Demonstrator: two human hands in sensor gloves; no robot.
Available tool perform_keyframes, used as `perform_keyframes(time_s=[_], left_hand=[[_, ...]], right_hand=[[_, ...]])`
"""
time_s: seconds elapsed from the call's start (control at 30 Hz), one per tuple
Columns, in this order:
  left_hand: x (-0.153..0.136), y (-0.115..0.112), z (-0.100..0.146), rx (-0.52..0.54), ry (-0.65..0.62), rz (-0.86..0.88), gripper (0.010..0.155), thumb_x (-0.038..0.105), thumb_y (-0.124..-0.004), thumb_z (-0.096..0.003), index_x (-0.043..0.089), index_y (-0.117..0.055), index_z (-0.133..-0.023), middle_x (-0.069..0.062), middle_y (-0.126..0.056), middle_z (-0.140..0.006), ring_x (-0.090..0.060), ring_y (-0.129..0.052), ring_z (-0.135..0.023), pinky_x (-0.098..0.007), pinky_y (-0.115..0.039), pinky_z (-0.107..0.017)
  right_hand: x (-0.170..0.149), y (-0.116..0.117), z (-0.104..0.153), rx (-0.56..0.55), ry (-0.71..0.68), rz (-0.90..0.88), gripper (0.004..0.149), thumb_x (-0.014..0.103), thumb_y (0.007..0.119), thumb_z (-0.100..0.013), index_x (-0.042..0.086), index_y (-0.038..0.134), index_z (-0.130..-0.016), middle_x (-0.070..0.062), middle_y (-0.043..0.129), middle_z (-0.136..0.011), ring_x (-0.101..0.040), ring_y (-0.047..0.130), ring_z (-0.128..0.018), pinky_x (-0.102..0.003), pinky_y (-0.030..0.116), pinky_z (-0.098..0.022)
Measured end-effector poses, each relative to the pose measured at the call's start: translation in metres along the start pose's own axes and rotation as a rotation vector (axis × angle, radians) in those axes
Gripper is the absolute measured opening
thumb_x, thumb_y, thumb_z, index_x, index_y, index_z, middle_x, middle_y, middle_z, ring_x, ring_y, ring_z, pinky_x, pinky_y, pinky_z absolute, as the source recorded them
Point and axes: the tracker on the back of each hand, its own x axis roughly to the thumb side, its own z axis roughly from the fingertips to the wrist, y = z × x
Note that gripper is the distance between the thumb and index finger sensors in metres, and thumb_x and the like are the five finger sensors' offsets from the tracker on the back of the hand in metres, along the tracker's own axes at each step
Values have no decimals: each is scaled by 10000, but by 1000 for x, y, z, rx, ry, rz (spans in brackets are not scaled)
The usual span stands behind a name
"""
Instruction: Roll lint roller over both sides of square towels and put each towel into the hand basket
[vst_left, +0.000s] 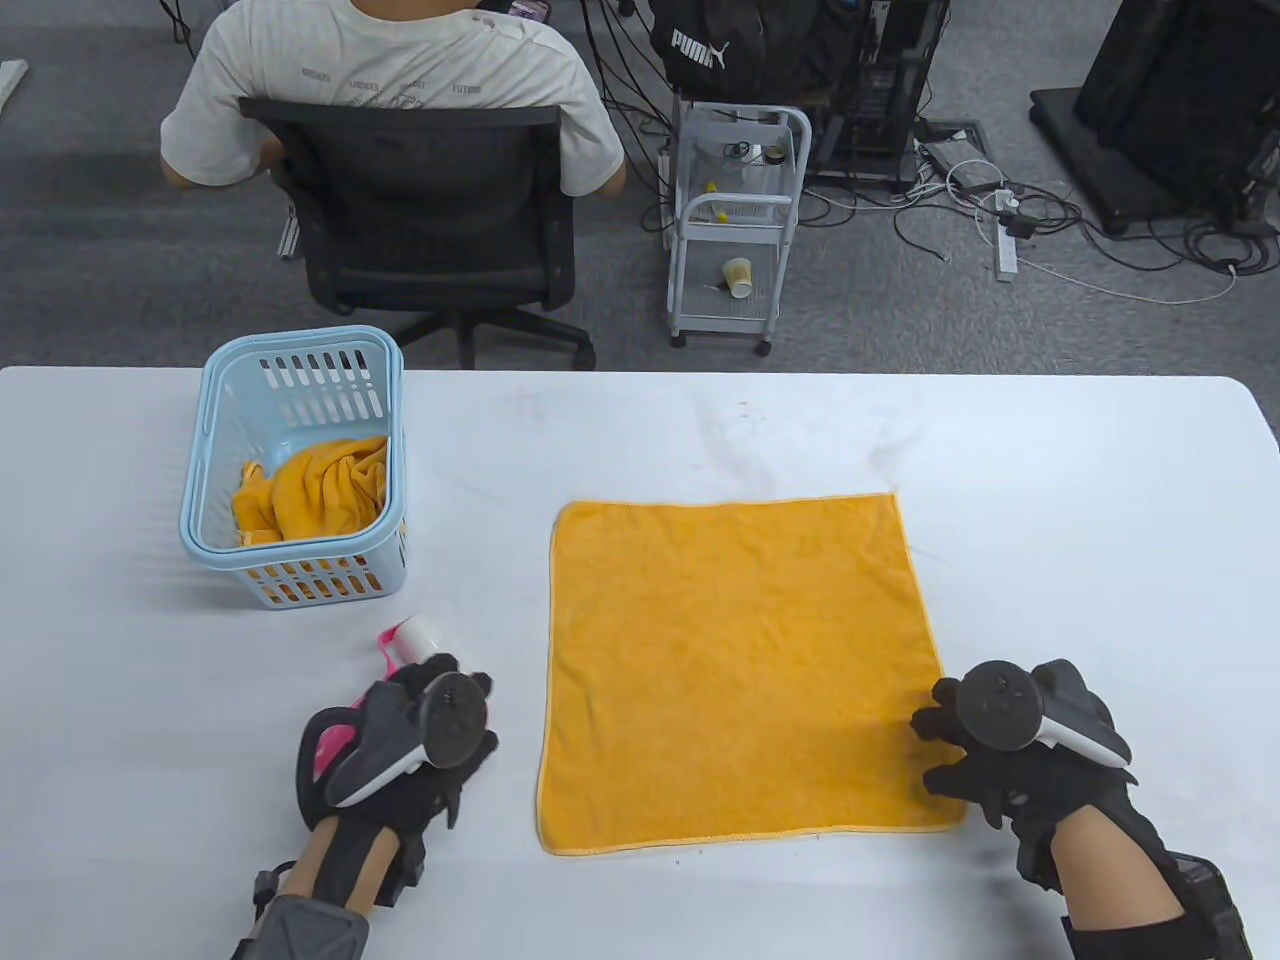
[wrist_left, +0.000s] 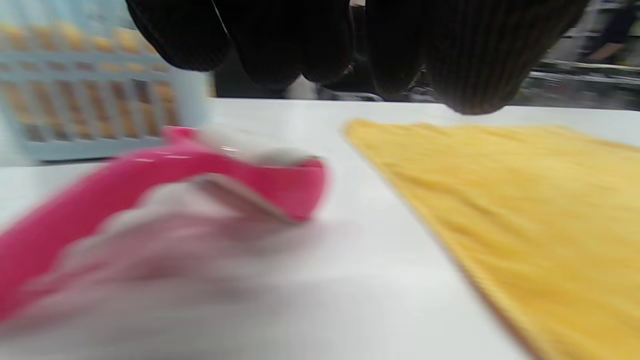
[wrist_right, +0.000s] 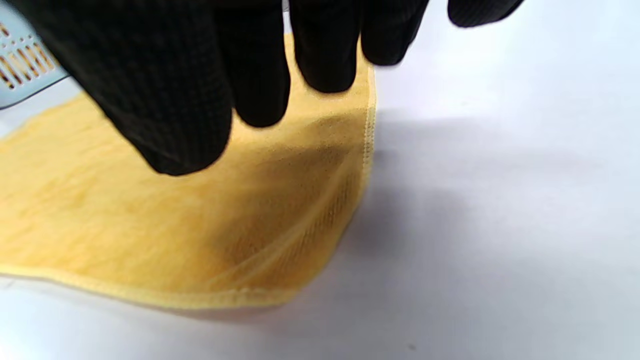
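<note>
My left hand (vst_left: 400, 740) is over the pink handle of the lint roller (vst_left: 412, 638), just left of the flat towel (vst_left: 735, 670). I cannot tell if my fingers really close around the handle: in the table view the tracker hides them, and in the left wrist view the picture is blurred, with the fingertips (wrist_left: 465, 65) above the roller (wrist_left: 210, 175) and not clearly on it. The white roll end points away from me, toward the basket (vst_left: 215, 480).

My right hand (vst_left: 1010, 745) is at the near right corner of the flat towel. The fingers (wrist_right: 170, 110) hang loosely curled over this corner (wrist_right: 280, 215), and they do not pinch it as far as I can see. The corner itself is a little lifted from the desk (vst_left: 1080, 520).

The flat towel is orange, square, and spread out on the white desk. Left of it and farther from me stands the light blue basket, with a crumpled orange towel (vst_left: 315, 485) inside.

Beyond the desk, behind the basket, a person (vst_left: 400, 90) sits in a black office chair (vst_left: 430, 220), and a white cart (vst_left: 735, 220) stands to the right of this chair.
</note>
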Motion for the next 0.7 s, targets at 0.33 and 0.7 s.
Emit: perform_keyframes(time_s=[0.33,0.7], left_hand=[[69,-62,-21,-289,-204,-291,625,564,-922,-352,366,-733,-914,18,-675,-1089,-306,-802,-952,-593,-677,-719],[70,-66,-22,-211,-233,-378,389,434,-913,-431,405,-788,-799,80,-717,-1033,-241,-860,-895,-520,-719,-730]], right_hand=[[20,19,-6,141,92,315,765,528,1049,-287,156,864,-929,-244,562,-1135,-548,442,-1030,-745,499,-654],[28,28,-17,118,104,374,423,401,956,-443,188,887,-801,-176,570,-1128,-500,432,-1055,-731,464,-684]])
